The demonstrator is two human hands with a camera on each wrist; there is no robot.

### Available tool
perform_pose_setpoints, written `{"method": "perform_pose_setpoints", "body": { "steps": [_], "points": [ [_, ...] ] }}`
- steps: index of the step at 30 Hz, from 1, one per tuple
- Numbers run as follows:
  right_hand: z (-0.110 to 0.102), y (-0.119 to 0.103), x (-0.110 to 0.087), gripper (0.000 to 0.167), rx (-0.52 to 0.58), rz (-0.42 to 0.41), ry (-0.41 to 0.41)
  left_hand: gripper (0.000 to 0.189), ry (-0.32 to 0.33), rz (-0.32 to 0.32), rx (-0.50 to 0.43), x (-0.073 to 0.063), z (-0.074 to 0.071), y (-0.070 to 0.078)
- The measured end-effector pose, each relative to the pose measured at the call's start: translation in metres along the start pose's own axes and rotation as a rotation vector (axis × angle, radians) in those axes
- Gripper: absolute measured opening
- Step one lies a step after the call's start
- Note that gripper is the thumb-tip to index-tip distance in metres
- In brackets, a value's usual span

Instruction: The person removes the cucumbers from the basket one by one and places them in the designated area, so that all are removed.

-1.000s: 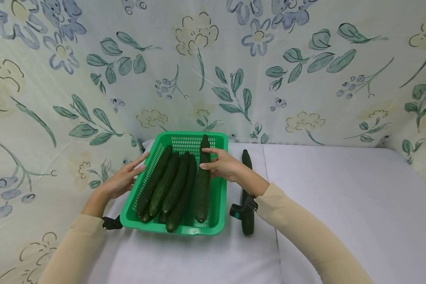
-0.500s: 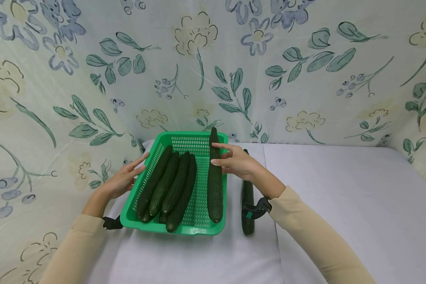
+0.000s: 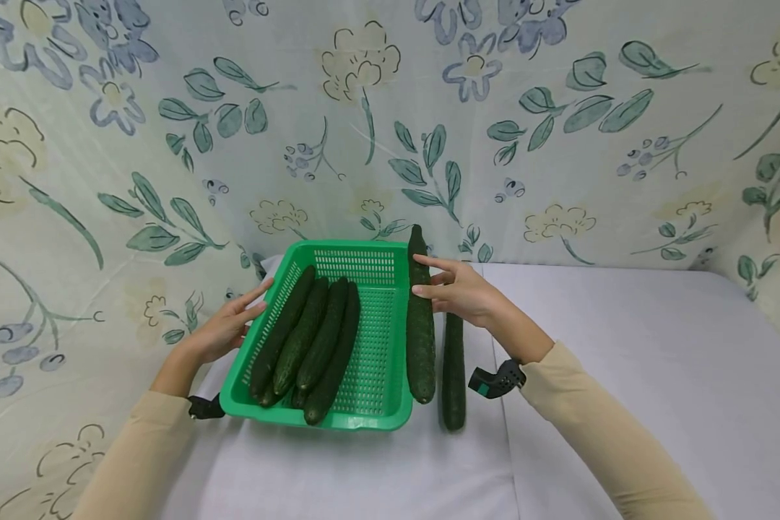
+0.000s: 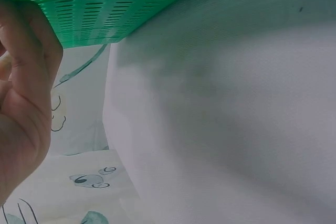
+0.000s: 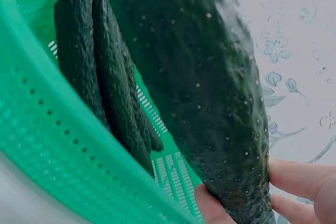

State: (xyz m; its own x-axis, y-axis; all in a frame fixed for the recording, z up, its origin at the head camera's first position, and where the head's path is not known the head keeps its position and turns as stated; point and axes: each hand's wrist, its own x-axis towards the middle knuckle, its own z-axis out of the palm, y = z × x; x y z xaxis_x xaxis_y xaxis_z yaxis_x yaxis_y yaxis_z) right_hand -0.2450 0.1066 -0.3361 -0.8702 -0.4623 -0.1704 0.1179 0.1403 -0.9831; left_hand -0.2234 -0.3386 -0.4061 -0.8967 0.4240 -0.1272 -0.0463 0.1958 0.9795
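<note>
Right hand [image 3: 461, 292] pinches a cucumber [image 3: 421, 354] toward its 12 o'clock end, left hand [image 3: 222, 331] rests against the basket [image 3: 378, 339] at 9 o'clock, tbh I'd grip nearer the middle

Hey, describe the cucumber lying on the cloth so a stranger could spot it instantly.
Start with the green basket on the white cloth, then look right in the head view. Beyond the held cucumber in the right hand, the loose cucumber lies with its far end hidden behind that hand. Unlike its neighbours, it rests directly on the cloth, neither gripped nor inside the basket.
</note>
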Motion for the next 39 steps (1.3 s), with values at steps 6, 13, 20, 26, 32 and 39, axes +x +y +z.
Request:
{"method": "perform_pose_setpoints", "body": {
  "steps": [6, 13, 20, 26, 32, 39],
  "points": [
    [-0.015, 0.009, -0.005, 0.069, -0.006, 0.002, 0.007, 0.057, 0.002, -0.002, 0.002, 0.0, 0.0, -0.001],
    [-0.03, 0.021, -0.012, 0.069, -0.014, 0.001, 0.008, 0.056, 0.005, -0.005, -0.008, 0.0, 0.0, -0.001],
    [-0.042, 0.032, -0.019, 0.071, -0.006, 0.017, 0.015, 0.057, 0.003, -0.01, -0.007, -0.001, 0.0, -0.003],
    [-0.052, 0.043, -0.025, 0.072, -0.045, 0.027, 0.028, 0.057, -0.001, -0.009, 0.004, 0.001, -0.001, -0.002],
    [-0.062, 0.056, -0.03, 0.074, -0.052, 0.052, 0.05, 0.057, -0.002, -0.019, -0.003, 0.001, -0.001, -0.001],
    [-0.068, 0.067, -0.036, 0.076, -0.075, 0.083, 0.093, 0.057, -0.001, -0.016, -0.007, 0.0, 0.0, 0.0]
  ]
}}
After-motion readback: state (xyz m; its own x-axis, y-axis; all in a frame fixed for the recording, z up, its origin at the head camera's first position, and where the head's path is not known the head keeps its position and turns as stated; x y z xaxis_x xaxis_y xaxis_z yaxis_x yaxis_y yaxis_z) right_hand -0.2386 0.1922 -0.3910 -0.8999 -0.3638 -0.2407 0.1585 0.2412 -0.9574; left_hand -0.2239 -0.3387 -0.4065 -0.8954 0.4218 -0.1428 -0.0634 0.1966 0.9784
